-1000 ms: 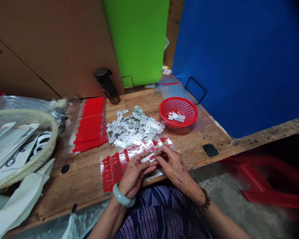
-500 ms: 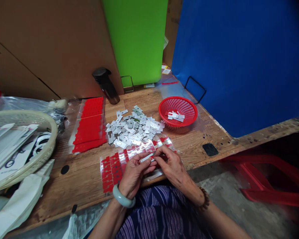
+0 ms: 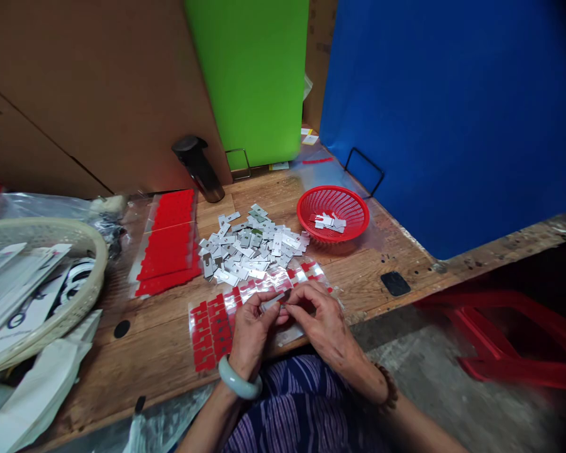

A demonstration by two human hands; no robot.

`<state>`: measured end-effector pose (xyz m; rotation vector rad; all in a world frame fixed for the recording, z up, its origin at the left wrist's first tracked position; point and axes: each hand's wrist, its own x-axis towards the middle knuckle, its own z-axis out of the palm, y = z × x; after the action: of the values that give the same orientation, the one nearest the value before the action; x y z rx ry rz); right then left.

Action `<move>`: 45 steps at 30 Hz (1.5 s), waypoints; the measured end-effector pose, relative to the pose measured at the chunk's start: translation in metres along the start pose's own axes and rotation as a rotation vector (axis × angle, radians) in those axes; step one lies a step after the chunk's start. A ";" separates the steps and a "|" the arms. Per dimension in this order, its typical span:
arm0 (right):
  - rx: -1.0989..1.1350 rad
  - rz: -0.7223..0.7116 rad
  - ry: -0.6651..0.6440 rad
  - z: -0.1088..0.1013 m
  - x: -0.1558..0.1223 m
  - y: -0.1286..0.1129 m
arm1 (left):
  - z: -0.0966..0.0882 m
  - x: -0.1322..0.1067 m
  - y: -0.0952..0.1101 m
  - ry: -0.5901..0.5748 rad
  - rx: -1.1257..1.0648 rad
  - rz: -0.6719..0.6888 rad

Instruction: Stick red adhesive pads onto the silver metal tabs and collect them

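My left hand (image 3: 255, 330) is closed, with a small flat metal plate (image 3: 273, 301) pinched between thumb and fingers. At the plate's right end, the thumb and fingertips of my right hand (image 3: 324, 321) are pressed together on it; the fingers partly hide that end. Both hands are above a clear sheet of red die-cut stickers (image 3: 219, 324) near the table's front edge. Just beyond the sheet lies a loose pile of similar silvery plates (image 3: 252, 242), with notches or holes in them. A red plastic basket (image 3: 306, 220) to the right holds several plates, some showing red.
More red sticker sheets (image 3: 167, 245) are stacked left of the pile, with a dark bottle (image 3: 200, 170) behind. A pale basket (image 3: 101, 264) of printed cards stands far left. Green (image 3: 249, 82) and blue (image 3: 429, 126) panels rise behind. A red stool (image 3: 490, 333) is at right.
My hands stay together around the plate, the fingers shifting slightly and the plate turning a little. The view has shifted slightly; the pile and baskets look the same.
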<state>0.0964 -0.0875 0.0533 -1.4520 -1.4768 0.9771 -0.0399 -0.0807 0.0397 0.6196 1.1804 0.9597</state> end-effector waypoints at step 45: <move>-0.227 -0.031 -0.070 -0.001 0.008 0.009 | 0.005 -0.006 0.006 0.045 -0.042 -0.141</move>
<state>0.1002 -0.0793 0.0455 -1.5630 -1.7009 0.8712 -0.0374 -0.0826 0.0491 0.4767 1.2243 0.8805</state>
